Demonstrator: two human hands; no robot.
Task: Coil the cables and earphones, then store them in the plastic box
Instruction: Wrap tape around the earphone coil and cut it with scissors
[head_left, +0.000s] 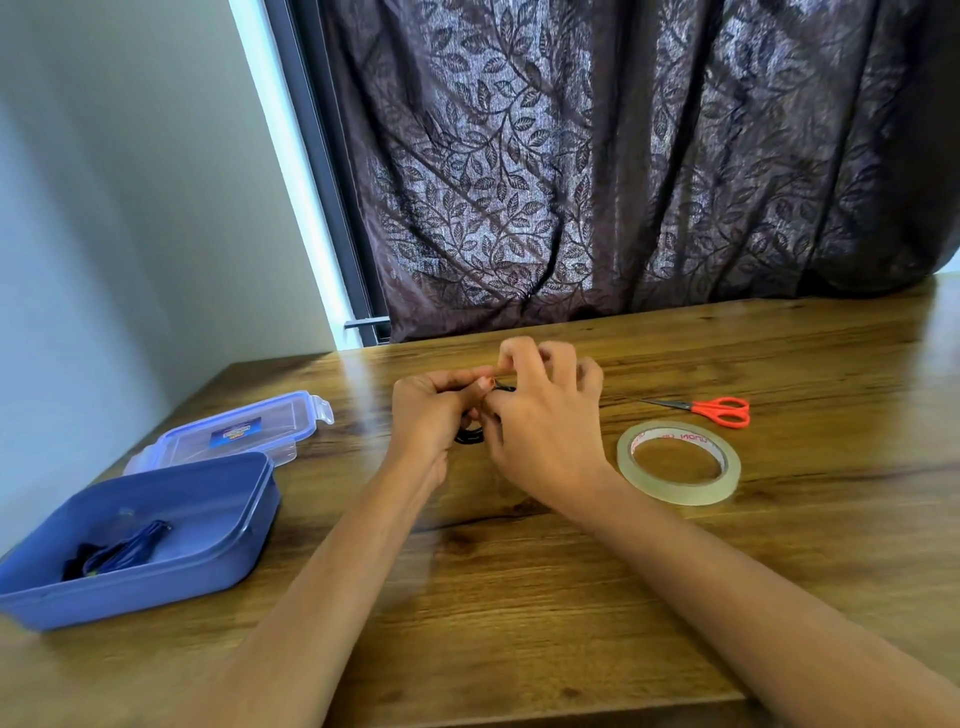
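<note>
Both bare forearms reach forward and converge, wrists nearly straight. The left hand (428, 415) is curled, its fingers closed round a small black cable (469, 436) coil. The right hand (545, 436) lies back-up just beside it, touching it. Its thumb and forefinger pinch at the cable near the left fingertips, and its other fingers are bent and lifted.

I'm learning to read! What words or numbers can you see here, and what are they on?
"UNION": red letters, upside down, on the inside ring of the tape. This is my best reading, and the letters beside it are too blurred to read.
Sticker on the lid: it has print, but it is too small to read.
I can see no other words or numbers.
</note>
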